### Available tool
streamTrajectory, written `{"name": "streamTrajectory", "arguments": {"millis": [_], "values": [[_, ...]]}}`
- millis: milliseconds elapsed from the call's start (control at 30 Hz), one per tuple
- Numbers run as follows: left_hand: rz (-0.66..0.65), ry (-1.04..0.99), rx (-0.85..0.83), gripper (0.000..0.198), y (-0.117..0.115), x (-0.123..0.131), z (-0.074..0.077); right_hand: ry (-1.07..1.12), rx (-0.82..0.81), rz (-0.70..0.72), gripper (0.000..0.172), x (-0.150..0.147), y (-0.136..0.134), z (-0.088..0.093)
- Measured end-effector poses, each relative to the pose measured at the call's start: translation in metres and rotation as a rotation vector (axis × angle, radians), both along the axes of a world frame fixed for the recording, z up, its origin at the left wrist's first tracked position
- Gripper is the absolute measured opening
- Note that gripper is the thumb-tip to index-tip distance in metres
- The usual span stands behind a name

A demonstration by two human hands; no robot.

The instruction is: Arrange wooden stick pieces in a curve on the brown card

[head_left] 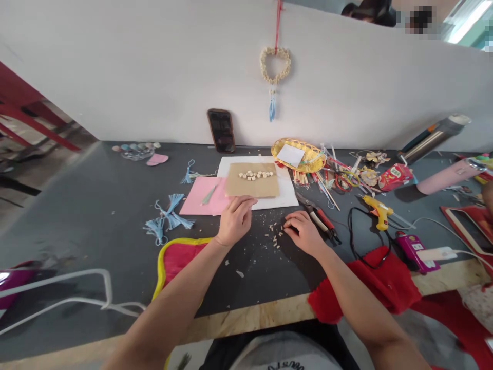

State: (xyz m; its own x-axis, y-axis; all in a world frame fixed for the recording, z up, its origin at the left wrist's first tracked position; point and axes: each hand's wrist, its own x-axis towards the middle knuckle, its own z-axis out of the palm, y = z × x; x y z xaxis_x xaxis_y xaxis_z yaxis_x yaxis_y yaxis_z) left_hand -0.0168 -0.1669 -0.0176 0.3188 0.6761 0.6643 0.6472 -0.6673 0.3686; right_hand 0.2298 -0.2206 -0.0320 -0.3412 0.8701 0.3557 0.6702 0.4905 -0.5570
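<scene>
Small pale pieces (275, 238) are strewn on the counter (115, 205) beside the curled right hand (304, 234); left hand (235, 220) is bent by the brown card (250, 189). Grip in either cannot be told. Picking seems underway; fine pinching is called for.

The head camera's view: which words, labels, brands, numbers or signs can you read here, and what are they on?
None can be read for certain.
Red drink carton: pale markings, too small and blurred to read.
Purple power box: tiny pale markings, too small to read.
Grey shirt: dark letters, cut off by the bottom edge, unclear.
</scene>
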Motion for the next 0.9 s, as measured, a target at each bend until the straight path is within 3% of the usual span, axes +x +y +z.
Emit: {"name": "streamTrajectory", "arguments": {"millis": [667,800,900], "values": [[-0.065,-0.031,-0.016,0.024,0.005,-0.004,-0.007,0.065,-0.042,0.013,0.013,0.002,0.000,0.004],[-0.049,-0.022,-0.014,0.025,0.004,-0.005,-0.006,0.114,-0.044,0.039,0.013,-0.002,-0.006,0.018],[-0.029,0.009,-0.039,0.027,0.003,-0.005,-0.007,0.028,-0.070,0.188,0.014,-0.003,-0.001,0.041]]}}
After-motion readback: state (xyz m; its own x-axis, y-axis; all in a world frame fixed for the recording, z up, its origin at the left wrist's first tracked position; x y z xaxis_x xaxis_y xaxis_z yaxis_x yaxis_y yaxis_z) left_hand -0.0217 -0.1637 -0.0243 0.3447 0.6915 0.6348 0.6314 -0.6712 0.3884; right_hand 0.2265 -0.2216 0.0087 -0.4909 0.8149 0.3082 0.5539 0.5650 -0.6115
